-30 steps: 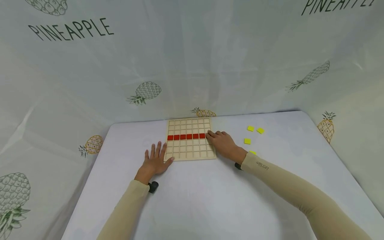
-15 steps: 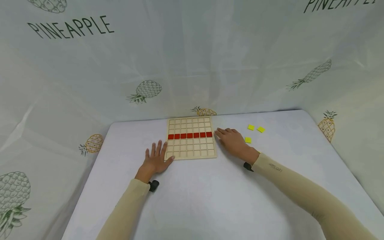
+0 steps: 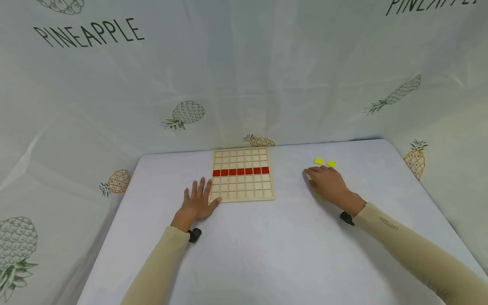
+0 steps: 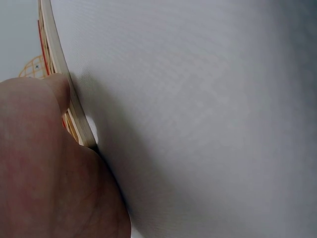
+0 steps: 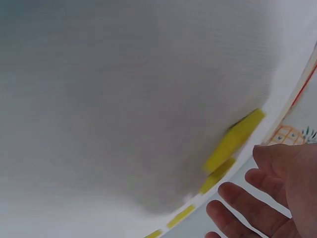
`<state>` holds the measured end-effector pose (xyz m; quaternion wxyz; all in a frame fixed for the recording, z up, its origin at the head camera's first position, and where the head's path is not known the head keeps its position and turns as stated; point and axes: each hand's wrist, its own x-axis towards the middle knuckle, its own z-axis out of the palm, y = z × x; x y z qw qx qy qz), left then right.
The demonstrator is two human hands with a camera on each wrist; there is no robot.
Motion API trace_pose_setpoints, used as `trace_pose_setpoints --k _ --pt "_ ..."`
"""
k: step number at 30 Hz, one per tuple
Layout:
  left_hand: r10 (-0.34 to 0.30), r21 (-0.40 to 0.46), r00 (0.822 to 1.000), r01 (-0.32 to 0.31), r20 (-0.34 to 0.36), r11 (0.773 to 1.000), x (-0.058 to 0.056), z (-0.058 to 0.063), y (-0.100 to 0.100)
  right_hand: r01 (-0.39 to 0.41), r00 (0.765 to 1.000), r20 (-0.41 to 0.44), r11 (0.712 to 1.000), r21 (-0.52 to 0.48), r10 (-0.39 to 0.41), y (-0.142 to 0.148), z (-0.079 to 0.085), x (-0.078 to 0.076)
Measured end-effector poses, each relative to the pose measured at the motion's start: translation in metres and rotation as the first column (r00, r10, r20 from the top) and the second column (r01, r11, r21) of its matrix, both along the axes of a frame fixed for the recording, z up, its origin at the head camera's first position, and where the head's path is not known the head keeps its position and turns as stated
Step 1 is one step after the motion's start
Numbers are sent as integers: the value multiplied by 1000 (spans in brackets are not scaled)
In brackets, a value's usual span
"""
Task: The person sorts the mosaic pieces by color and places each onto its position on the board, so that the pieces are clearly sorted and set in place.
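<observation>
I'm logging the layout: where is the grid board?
In the head view, the grid board lies mid-picture, left of the yellow tiles; the left hand touches its near-left corner.

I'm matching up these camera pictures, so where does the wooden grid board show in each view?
Head: wooden grid board, near the middle.
Left wrist: upper left, edge-on, partly behind the left hand.
Right wrist: a sliver at the right edge.
Shared landmark: red tiles on it.
</observation>
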<state>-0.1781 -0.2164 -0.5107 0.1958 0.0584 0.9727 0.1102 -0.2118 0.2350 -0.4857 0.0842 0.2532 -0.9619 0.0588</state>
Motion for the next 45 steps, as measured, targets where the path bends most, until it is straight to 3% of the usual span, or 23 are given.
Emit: trace_pose_setpoints --k 14,25,35,45 --pt "6 -5 1000 -6 -8 1000 -2 -3 -4 20 1000 24 999 -30 -19 23 -3 1" --pt "0 9 1000 1 -9 1000 -3 3 -3 -32 999 -20 998 -59 30 17 0 -6" --pt "2 -2 1000 -2 2 1000 -2 6 -1 -53 998 -42 997 49 55 9 4 -6" --pt "8 10 1000 -8 15 1000 2 4 2 -121 987 -105 992 -19 119 -7 8 -2"
